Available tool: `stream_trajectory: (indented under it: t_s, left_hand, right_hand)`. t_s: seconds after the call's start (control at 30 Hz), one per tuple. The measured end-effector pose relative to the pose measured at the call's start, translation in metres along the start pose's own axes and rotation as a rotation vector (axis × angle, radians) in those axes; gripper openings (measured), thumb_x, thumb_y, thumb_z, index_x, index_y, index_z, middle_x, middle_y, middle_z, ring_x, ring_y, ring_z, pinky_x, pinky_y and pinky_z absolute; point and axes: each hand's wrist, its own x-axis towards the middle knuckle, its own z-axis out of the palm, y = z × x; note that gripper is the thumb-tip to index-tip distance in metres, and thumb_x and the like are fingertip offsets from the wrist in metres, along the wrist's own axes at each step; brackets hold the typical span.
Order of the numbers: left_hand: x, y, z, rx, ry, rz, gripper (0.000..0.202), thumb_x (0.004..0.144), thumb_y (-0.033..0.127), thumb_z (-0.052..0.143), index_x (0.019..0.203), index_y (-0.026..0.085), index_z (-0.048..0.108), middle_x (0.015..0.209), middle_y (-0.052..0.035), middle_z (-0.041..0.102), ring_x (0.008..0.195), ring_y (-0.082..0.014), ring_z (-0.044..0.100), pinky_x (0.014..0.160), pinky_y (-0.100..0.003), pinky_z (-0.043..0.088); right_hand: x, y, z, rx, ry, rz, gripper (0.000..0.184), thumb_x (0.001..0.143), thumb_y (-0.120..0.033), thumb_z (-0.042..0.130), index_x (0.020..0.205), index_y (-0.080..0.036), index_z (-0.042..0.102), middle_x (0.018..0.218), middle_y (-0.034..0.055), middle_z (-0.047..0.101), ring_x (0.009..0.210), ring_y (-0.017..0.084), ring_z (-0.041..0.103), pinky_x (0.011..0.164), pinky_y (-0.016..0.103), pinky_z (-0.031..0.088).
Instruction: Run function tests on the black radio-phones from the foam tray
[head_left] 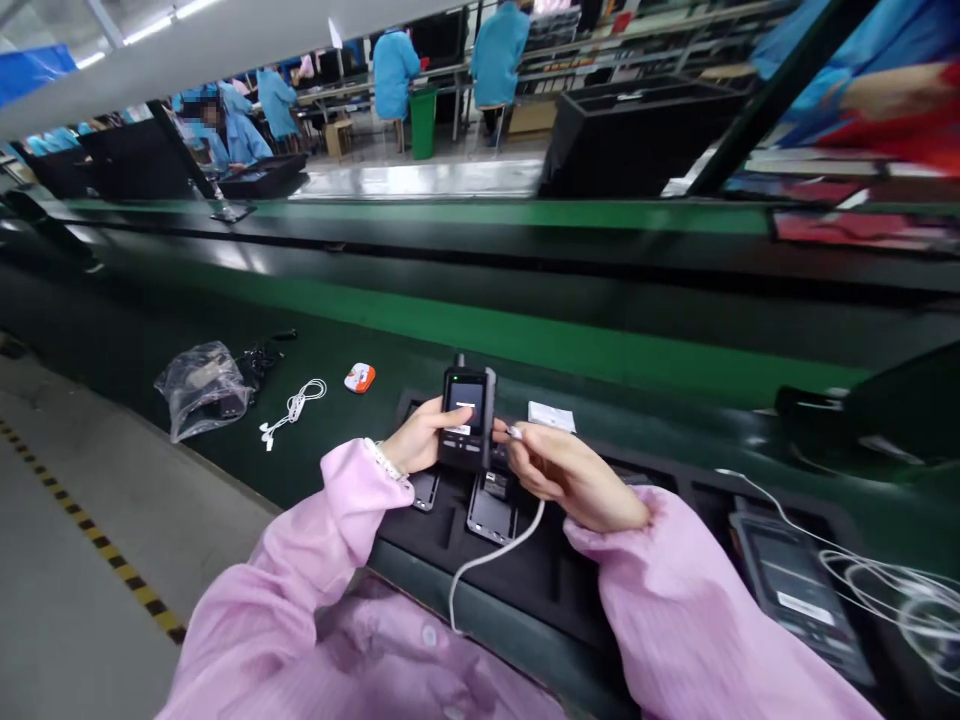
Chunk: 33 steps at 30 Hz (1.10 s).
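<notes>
Head view. Handheld device (pixel 468 412) held upright above near edge of black foam tray (pixel 551 575), screen lit, short antenna stub on top. Left hand (pixel 424 437) clenched around device's left side, thumb across lower front. Right hand (pixel 566 472) at device's right edge, fingers pinched on plug of white cable (pixel 491 555); cable droops from that hand over tray front toward lap. Both grips occupied, neither released.

Handling, judged: device rigid, plastic-cased, light enough for one hand; smooth casing likely slippery, screen the fragile part. Best hold by the two side edges, clear of screen and antenna. Cable soft and limp; hold at stiff plug only, not by cord.

Surroundings. Two more units lying face-down in tray pockets directly beneath held device (pixel 492 510). Small white card (pixel 551 415) just beyond right hand. On green conveyor belt (pixel 525 340), far left: orange-and-white small item (pixel 360 378), white earphones (pixel 292 408), crumpled clear plastic bag (pixel 201 388) with dark parts beside it. Near right: another dark flat unit (pixel 795 585) with loose white wires (pixel 892 590) coiled over it. Far side: black bins, workers in blue coats seated at other lines.

Obstructions, judged: hanging cable could snag tray edge or pink sleeve; units below leave little room for setting device down; wires at right well apart from hands.
</notes>
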Motion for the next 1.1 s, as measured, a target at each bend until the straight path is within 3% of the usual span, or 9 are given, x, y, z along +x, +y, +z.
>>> stream_trajectory:
  t_s: [0.1, 0.3, 0.4, 0.5, 0.6, 0.7, 0.8, 0.93, 1.1]
  left_hand:
    - [0.018, -0.005, -0.008, 0.007, 0.004, -0.011, 0.040, 0.069, 0.035, 0.090, 0.093, 0.009, 0.070, 0.096, -0.0203, 0.080, 0.095, -0.0348, 0.079, 0.084, -0.040, 0.061]
    - [0.019, 0.004, -0.023, -0.014, 0.021, -0.019, 0.024, 0.086, 0.028, 0.075, 0.097, 0.008, 0.072, 0.102, -0.0195, 0.080, 0.094, -0.0289, 0.080, 0.084, -0.036, 0.063]
    - [0.018, 0.004, -0.022, 0.022, 0.056, -0.038, 0.022, 0.087, 0.025, 0.073, 0.100, 0.007, 0.072, 0.103, -0.0198, 0.080, 0.094, -0.0302, 0.080, 0.077, -0.034, 0.064]
    - [0.018, 0.003, -0.017, 0.083, 0.069, -0.062, 0.025, 0.086, 0.026, 0.074, 0.104, 0.009, 0.072, 0.105, -0.0198, 0.081, 0.097, -0.0335, 0.080, 0.076, -0.036, 0.065]
    - [0.018, 0.004, -0.014, 0.106, 0.076, -0.046, 0.024, 0.085, 0.024, 0.075, 0.102, 0.008, 0.073, 0.103, -0.0192, 0.081, 0.103, -0.0360, 0.078, 0.085, -0.044, 0.066]
    - [0.020, 0.006, -0.011, 0.105, 0.097, -0.038, 0.015, 0.087, 0.021, 0.070, 0.094, 0.008, 0.074, 0.099, -0.0180, 0.081, 0.105, -0.0361, 0.078, 0.089, -0.046, 0.066]
    - [0.021, 0.009, -0.008, 0.100, 0.128, -0.047, 0.012, 0.088, 0.020, 0.067, 0.090, 0.010, 0.073, 0.098, -0.0162, 0.082, 0.105, -0.0355, 0.078, 0.091, -0.048, 0.065]
    - [0.021, 0.013, -0.007, 0.128, 0.193, -0.055, 0.012, 0.089, 0.020, 0.065, 0.091, 0.011, 0.073, 0.100, -0.0158, 0.081, 0.107, -0.0346, 0.077, 0.093, -0.047, 0.065]
    - [0.021, 0.015, -0.008, 0.157, 0.198, -0.066, 0.014, 0.090, 0.021, 0.065, 0.096, 0.011, 0.073, 0.104, -0.0165, 0.081, 0.109, -0.0347, 0.077, 0.095, -0.048, 0.065]
  right_hand:
    - [0.012, 0.013, -0.005, -0.012, 0.164, -0.064, 0.055, 0.082, -0.068, 0.070, 0.066, -0.019, 0.051, 0.044, -0.0072, 0.033, 0.039, 0.006, 0.020, 0.041, 0.022, 0.014]
    - [0.016, 0.022, -0.010, -0.122, 0.397, -0.166, 0.054, 0.084, -0.068, 0.067, 0.067, -0.019, 0.051, 0.051, -0.0050, 0.039, 0.042, 0.006, 0.029, 0.042, 0.023, 0.019]
    - [0.019, 0.025, -0.008, -0.085, 0.377, -0.214, 0.055, 0.081, -0.065, 0.071, 0.066, -0.020, 0.043, 0.056, -0.0071, 0.033, 0.045, 0.005, 0.023, 0.043, 0.021, 0.018]
    - [0.023, 0.026, -0.008, 0.000, 0.353, -0.172, 0.050, 0.079, -0.061, 0.070, 0.070, -0.021, 0.042, 0.058, -0.0076, 0.032, 0.046, 0.005, 0.021, 0.043, 0.021, 0.013]
    - [0.027, 0.025, -0.009, 0.054, 0.366, -0.088, 0.039, 0.077, -0.055, 0.062, 0.072, -0.019, 0.048, 0.061, -0.0058, 0.038, 0.047, 0.004, 0.020, 0.043, 0.021, 0.009]
    - [0.030, 0.023, -0.008, 0.021, 0.340, -0.062, 0.026, 0.072, -0.042, 0.062, 0.071, -0.018, 0.052, 0.057, -0.0073, 0.035, 0.047, 0.005, 0.021, 0.043, 0.021, 0.010]
    - [0.031, 0.023, -0.005, -0.051, 0.283, -0.136, 0.026, 0.075, -0.042, 0.063, 0.070, -0.019, 0.052, 0.054, -0.0084, 0.034, 0.049, 0.006, 0.026, 0.045, 0.021, 0.018]
    - [0.033, 0.026, -0.004, -0.218, 0.299, -0.281, 0.035, 0.082, -0.049, 0.063, 0.070, -0.018, 0.053, 0.062, -0.0037, 0.050, 0.060, 0.009, 0.041, 0.058, 0.023, 0.032]
    - [0.033, 0.027, -0.009, -0.471, 0.341, -0.386, 0.030, 0.087, -0.045, 0.054, 0.074, -0.018, 0.051, 0.070, -0.0004, 0.059, 0.064, 0.011, 0.046, 0.064, 0.026, 0.035]
